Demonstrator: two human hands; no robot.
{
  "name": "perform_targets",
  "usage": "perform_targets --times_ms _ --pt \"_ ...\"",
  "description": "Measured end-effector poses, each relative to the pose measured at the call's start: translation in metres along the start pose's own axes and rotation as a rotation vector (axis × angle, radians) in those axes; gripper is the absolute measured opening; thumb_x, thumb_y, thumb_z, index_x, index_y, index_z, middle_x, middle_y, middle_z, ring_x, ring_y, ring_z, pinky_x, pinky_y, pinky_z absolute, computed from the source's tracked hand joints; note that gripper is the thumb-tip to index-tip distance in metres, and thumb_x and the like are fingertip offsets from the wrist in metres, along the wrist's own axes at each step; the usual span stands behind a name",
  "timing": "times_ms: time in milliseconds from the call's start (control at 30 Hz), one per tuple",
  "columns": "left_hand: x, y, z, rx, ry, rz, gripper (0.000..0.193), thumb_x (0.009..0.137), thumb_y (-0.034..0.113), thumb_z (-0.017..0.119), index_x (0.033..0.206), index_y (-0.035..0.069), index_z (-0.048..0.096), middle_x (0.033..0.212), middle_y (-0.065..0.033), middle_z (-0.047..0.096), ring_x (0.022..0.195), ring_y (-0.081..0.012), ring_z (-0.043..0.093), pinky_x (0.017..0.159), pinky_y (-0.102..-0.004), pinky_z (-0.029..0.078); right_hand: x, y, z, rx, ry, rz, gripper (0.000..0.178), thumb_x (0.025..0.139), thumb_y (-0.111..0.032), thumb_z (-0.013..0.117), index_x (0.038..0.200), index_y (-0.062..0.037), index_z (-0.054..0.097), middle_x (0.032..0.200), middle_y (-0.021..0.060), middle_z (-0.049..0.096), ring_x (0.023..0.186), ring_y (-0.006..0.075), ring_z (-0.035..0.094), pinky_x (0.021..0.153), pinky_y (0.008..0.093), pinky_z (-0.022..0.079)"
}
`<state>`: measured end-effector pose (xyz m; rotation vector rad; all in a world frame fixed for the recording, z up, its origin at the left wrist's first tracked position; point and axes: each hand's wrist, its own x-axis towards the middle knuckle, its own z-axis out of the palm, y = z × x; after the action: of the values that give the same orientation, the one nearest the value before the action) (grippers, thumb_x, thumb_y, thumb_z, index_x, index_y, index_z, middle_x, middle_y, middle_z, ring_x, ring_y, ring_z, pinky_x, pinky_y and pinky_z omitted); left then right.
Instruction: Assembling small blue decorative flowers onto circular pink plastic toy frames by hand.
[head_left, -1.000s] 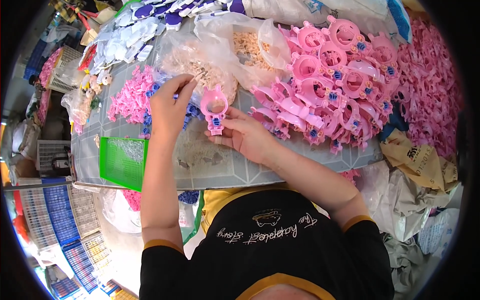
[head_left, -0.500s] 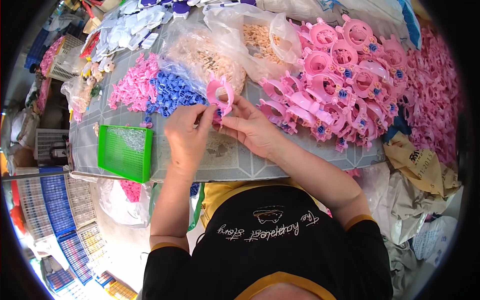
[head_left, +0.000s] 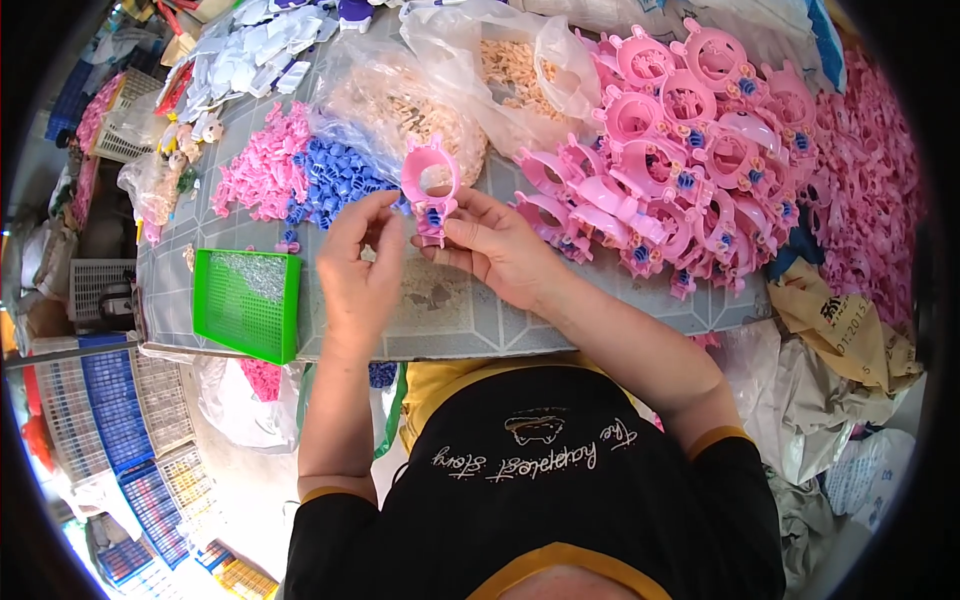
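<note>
A pink plastic toy piece [head_left: 412,178], with a round ring, small ears and a blue part fixed on its lower end, stands upright in front of me. My right hand [head_left: 505,250] pinches its lower end between thumb and fingers. Just left of the piece is my left hand [head_left: 357,265], its thumb and forefinger apart and nothing visible between them; its other fingers are partly hidden. Beyond the hands lie a heap of small blue parts [head_left: 340,180] and a heap of small pink parts [head_left: 265,170].
Similar pink pieces are piled [head_left: 690,160] at the right. A green basket [head_left: 293,310] holding tiny clear or silvery bits stands at the left edge of the grey table [head_left: 450,335]. Behind are plastic bags [head_left: 450,45] of beige parts and a heap of white pieces [head_left: 260,40].
My left hand has drawn back a little to the left from the pink toy piece, and its fingers have parted. The piece has turned, showing more of its blue part.
</note>
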<state>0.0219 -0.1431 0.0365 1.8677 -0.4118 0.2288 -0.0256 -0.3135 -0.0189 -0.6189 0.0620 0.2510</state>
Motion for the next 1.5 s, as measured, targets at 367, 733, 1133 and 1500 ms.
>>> perform_targets --times_ms 367,733,1133,1500 --pt "0.007 0.000 -0.003 0.339 -0.154 0.406 0.015 0.085 -0.005 0.074 0.099 -0.001 0.075 0.095 -0.0093 0.070 0.084 -0.0179 0.066 0.073 -0.0287 0.052 -0.002 -0.003 0.003 -0.023 -0.017 0.023 0.039 0.103 -0.013 0.061 0.140 -0.0061 0.053 0.125 0.0065 0.065 0.113 0.0199 0.067 0.100 0.0360 0.056" --pt "0.012 0.014 -0.005 0.247 -0.238 0.183 0.017 0.082 -0.002 0.075 0.098 0.001 0.076 0.093 -0.0113 0.072 0.082 -0.0232 0.067 0.073 -0.0318 0.053 -0.003 -0.007 -0.001 -0.021 -0.022 0.002 0.031 0.102 -0.015 0.062 0.132 -0.0059 0.058 0.120 0.0051 0.067 0.111 0.0194 0.068 0.099 0.0364 0.056" --pt "0.121 0.014 0.100 0.433 -0.387 0.613 0.016 0.091 0.007 0.063 0.101 0.001 0.074 0.100 -0.0194 0.071 0.101 -0.0361 0.066 0.088 -0.0472 0.053 0.006 0.002 -0.005 0.092 -0.005 0.171 0.034 0.105 -0.018 0.057 0.137 -0.0069 0.051 0.115 0.0069 0.067 0.105 0.0214 0.069 0.094 0.0385 0.059" --pt "0.164 -0.019 0.143 0.770 -0.666 0.400 0.021 0.087 0.011 0.063 0.102 0.006 0.077 0.099 -0.0165 0.074 0.096 -0.0337 0.071 0.088 -0.0431 0.056 0.009 0.000 -0.007 0.095 0.007 0.197 0.029 0.104 -0.017 0.058 0.131 -0.0101 0.053 0.111 0.0067 0.068 0.100 0.0211 0.070 0.090 0.0397 0.060"
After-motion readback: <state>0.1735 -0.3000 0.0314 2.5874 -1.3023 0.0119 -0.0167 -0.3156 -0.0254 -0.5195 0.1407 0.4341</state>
